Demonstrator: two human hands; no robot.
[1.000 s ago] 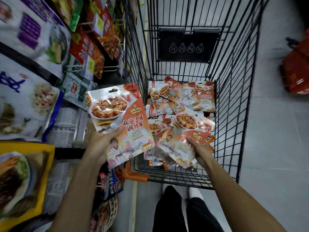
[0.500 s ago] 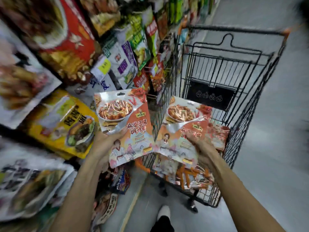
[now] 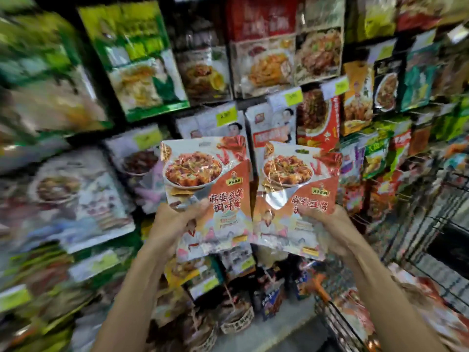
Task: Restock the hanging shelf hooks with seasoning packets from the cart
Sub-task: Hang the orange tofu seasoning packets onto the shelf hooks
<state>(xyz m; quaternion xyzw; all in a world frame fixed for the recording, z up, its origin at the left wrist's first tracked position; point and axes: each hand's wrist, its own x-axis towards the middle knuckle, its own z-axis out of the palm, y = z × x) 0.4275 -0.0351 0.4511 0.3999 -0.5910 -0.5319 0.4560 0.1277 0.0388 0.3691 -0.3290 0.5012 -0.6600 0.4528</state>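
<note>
Now the left hand (image 3: 173, 226) grips the lower half of the left packet (image 3: 205, 174) of mapo tofu seasoning, thumb laid across the printed front and fingers hidden behind. The right hand (image 3: 330, 224) grips the right packet (image 3: 291, 179), an identical one, the same way, with its thumb low on the front near the outer edge. Both packets stand upright, faces toward the camera, and their inner edges meet or slightly overlap; which one it is cannot be told.

Behind them is the hanging display (image 3: 266, 59), crowded with other sauce and seasoning pouches and dotted with yellow price tags (image 3: 226, 113). The hooks themselves are lost in the motion blur. At the right edge stands the wire cart (image 3: 446, 199), with what look like more orange packets (image 3: 416, 295) in it.

These pouches look light, thin and floppy, and their glossy foil creases and reflects the light, so they are probably slick under a loose pinch. The contents are likely a soft paste that shifts when squeezed. A low hold keeps the top free, but threading a hook would probably go better with a pinch near the upper corner, beside the hang slot, to keep that edge taut.
</note>
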